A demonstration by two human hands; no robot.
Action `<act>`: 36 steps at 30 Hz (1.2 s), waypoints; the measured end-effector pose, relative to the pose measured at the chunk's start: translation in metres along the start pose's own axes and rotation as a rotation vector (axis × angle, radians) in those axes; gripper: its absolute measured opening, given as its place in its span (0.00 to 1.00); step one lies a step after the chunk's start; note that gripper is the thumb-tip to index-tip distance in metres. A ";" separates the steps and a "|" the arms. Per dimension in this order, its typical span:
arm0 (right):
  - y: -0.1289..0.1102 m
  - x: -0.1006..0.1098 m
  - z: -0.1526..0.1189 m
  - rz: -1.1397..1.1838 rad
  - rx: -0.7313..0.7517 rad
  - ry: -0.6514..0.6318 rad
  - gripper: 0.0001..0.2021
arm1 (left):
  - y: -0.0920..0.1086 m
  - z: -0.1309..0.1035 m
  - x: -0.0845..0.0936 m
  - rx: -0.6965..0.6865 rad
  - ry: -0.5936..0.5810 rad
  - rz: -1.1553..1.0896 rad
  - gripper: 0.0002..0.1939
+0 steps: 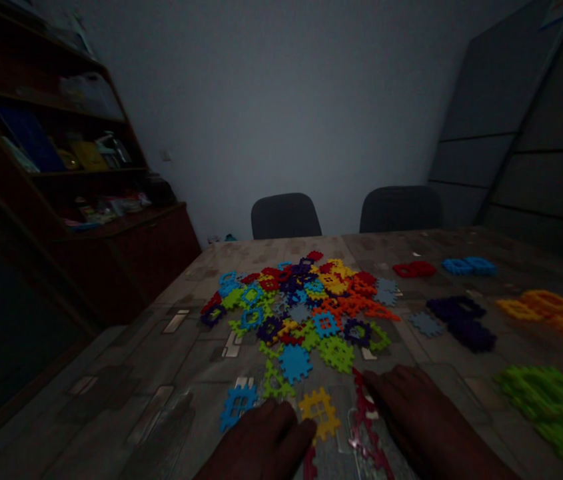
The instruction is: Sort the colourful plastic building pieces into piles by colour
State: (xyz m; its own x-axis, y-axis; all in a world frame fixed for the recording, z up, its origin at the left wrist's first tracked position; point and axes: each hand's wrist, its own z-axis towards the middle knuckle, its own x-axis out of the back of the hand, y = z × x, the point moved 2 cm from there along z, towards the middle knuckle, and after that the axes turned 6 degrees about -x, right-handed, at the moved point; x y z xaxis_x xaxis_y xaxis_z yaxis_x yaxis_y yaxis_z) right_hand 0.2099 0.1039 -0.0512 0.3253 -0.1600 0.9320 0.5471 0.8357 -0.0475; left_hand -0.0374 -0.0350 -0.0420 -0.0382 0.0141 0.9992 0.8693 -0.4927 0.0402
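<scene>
Flat plastic interlocking pieces with toothed edges lie in front of me. My left hand rests low at the table's near side, its fingers bent and close together. A yellow window-shaped piece lies at its fingertips, with a blue window-shaped piece just beyond its knuckles. Part of a red toothed edge shows beside the left fingers; what they hold is hidden. My right hand is closed, palm down, with its fingertips at a long red toothed piece. Dim light hides detail of the fingers.
A mixed heap of pieces covers the table's middle. To the right lie sorted groups: green, orange, dark purple, blue and red. Two chairs stand behind the table; a shelf is at left.
</scene>
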 end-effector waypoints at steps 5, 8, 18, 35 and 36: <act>0.002 0.000 0.000 0.031 -0.010 -0.021 0.23 | -0.002 -0.002 -0.017 -0.003 0.090 0.031 0.28; -0.002 0.003 -0.001 0.050 0.046 0.014 0.29 | -0.003 -0.003 -0.022 0.004 0.109 0.030 0.24; -0.004 -0.002 0.003 0.077 0.021 -0.072 0.18 | -0.004 -0.003 -0.027 0.045 0.118 0.000 0.22; 0.018 0.003 -0.005 0.404 -0.252 -0.093 0.23 | -0.003 -0.004 -0.013 0.058 0.045 -0.026 0.25; 0.018 0.004 -0.005 0.399 -0.246 -0.071 0.22 | -0.002 -0.005 -0.012 0.056 0.048 -0.027 0.26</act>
State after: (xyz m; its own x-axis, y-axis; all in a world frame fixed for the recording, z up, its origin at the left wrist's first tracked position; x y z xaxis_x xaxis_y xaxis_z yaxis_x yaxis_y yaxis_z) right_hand 0.2246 0.1153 -0.0503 0.4981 0.1915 0.8457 0.5596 0.6740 -0.4822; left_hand -0.0415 -0.0387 -0.0541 -0.0847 -0.0161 0.9963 0.8937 -0.4434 0.0688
